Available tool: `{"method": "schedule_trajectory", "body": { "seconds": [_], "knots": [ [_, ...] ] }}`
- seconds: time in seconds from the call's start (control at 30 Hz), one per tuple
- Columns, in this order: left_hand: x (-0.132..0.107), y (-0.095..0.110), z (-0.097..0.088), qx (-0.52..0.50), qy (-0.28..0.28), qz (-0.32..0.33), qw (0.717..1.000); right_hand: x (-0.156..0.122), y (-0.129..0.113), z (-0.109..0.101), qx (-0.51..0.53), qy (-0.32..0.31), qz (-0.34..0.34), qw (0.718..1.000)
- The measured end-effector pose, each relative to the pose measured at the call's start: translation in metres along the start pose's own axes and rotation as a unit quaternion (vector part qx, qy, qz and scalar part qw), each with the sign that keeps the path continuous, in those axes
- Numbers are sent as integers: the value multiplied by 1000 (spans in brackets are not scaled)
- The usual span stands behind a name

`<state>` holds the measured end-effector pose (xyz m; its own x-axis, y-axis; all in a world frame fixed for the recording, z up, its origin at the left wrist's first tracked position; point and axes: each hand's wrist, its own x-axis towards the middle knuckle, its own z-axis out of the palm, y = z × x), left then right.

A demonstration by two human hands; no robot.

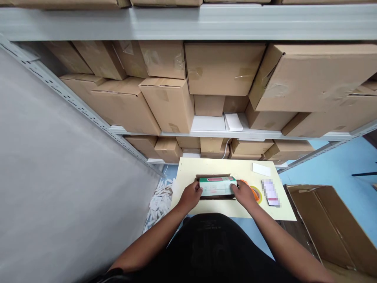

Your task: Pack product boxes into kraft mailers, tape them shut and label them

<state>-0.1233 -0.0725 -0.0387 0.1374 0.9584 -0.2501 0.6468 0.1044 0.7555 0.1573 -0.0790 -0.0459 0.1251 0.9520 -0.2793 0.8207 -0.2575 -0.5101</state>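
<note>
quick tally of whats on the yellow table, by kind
open cardboard carton: 1
green and white box, held between left hand and right hand: 1
orange tape roll: 1
white card: 1
blurred flat item, cannot tell what: 1
total: 5

Grey metal shelving [206, 21] holds cardboard boxes [224, 68] above blue floor [338, 165].

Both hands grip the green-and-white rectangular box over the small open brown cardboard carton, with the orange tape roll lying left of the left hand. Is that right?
No. The head view shows the orange tape roll lying by the right hand, not left of the left hand. Both hands do grip the green-and-white box over the brown cardboard carton.
</note>
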Motion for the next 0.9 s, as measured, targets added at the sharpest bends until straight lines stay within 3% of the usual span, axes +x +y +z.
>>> {"method": "schedule_trajectory", "body": {
  "seconds": [0.1,0.23,0.33,0.43,0.53,0.63,0.7,0.83,0.9],
  "knots": [
    [5,-13,10,83,8,7,997,0,4,12,-42,2,-20,999],
    [8,-31,20,58,37,11,998,3,13,27,-90,9,-63,994],
    [5,-40,21,11,68,2,998,3,28,27,-48,60,-52,996],
    [1,-49,20,-39,100,-31,994,-2,45,24,33,106,6,994],
    [3,-61,23,-120,39,-94,988,-11,52,32,143,8,93,985],
    [10,-72,30,-193,-64,-112,973,-14,47,49,269,-115,139,946],
    [17,-78,34,-216,-80,-119,966,-10,44,58,331,-126,179,918],
    [24,-90,39,-239,-59,-180,953,6,49,62,429,-118,250,860],
    [22,-96,42,-250,-60,-200,945,10,56,62,431,-128,249,858]
  ]
}}
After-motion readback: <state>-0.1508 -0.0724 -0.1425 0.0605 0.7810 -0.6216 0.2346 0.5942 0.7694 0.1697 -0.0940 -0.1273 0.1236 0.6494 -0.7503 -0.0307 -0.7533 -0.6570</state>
